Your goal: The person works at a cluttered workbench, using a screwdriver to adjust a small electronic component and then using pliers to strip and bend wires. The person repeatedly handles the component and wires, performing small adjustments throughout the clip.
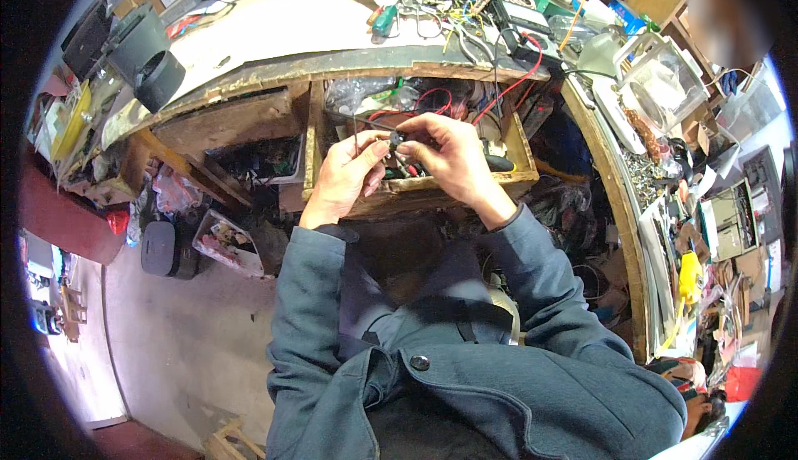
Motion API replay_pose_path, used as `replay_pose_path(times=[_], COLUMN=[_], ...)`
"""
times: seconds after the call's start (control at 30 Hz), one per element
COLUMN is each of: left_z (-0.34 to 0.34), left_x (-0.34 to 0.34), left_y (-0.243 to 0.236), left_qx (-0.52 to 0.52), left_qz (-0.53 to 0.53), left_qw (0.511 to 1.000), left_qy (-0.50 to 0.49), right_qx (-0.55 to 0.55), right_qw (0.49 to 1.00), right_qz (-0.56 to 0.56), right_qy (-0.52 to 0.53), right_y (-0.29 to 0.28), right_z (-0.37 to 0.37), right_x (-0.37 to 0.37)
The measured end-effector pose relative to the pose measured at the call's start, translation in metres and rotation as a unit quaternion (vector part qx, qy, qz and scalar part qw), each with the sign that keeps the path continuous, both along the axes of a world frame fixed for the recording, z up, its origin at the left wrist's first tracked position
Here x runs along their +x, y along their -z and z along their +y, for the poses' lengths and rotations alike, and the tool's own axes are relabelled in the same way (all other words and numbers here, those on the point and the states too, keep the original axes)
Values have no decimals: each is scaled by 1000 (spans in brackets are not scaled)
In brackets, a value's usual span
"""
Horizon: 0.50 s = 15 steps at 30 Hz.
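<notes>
My left hand (342, 179) and my right hand (453, 159) meet over an open wooden drawer (519, 148), fingers pinched close together. Between the fingertips is a small black part (397, 137), too small for me to tell its kind. The right thumb and forefinger close on it. The left thumb and fingers are pinched just beside it; what they hold is mostly hidden. In the drawer below lie red wires (434, 101), clear plastic bags (349, 93) and a black-and-yellow tool handle (500, 163).
Above the drawer runs a worktop (274, 32) with a green-handled tool (384, 21), pliers (475, 44) and tangled wires (449, 3). A dark cylindrical object (158, 78) stands at its left. A cluttered side bench (623, 194) flanks my right. A box of scraps (226, 240) sits on the floor.
</notes>
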<state>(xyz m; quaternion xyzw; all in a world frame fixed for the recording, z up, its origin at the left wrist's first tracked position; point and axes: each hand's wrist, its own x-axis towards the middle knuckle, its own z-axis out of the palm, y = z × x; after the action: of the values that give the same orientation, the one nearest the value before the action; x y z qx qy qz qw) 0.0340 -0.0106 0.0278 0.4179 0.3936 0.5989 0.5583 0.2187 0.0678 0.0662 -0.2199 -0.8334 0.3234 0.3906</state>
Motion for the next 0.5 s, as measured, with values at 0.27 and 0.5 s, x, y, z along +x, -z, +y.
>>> replay_pose_path(times=[0.27,0.5], left_z=[3,3], left_x=[4,2], left_y=[1,-3], left_qx=[7,17], left_qz=[9,7], left_qw=[1000,1000], left_qy=[-11,-5], right_qx=[-150,-255], right_qw=[988,959], right_qz=[29,124], right_qy=[7,-7], right_y=[4,1], right_z=[4,32], right_x=[2,13])
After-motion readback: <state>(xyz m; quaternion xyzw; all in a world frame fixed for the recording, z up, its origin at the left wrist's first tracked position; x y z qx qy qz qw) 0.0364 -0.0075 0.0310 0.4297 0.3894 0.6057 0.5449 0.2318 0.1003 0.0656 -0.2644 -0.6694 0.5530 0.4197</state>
